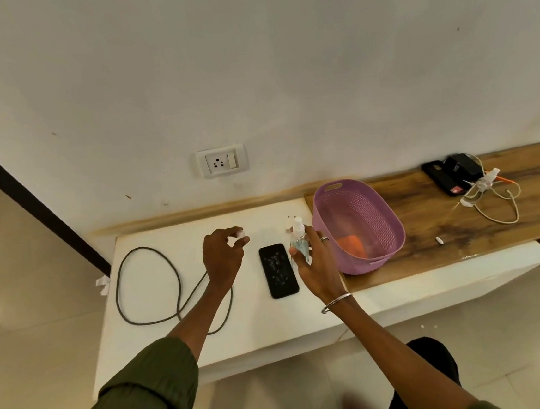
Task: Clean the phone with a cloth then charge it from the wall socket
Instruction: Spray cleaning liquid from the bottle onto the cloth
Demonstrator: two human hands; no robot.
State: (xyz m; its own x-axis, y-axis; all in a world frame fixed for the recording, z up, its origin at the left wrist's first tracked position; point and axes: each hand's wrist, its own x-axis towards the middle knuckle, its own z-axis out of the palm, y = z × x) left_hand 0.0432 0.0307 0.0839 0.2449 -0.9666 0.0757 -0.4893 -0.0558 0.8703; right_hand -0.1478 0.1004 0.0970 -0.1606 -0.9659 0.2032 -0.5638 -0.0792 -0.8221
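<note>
Our phone [278,270] lies flat, screen up and speckled, at the centre of the white bench [163,343], between our hands. Our left hand [222,256] pinches a small white cap [240,233]; our right hand [313,259] wraps the spray bottle [299,238]. We judge the phone light, stiff, slick and breakable, best held by its long edges.

The phone [278,270] lay flat and face up on the white ledge, black, its dark screen speckled with pale droplets. The orange cloth [354,245] sat inside the basket beside it. The white socket [221,160] was on the wall above, nothing plugged in.
</note>
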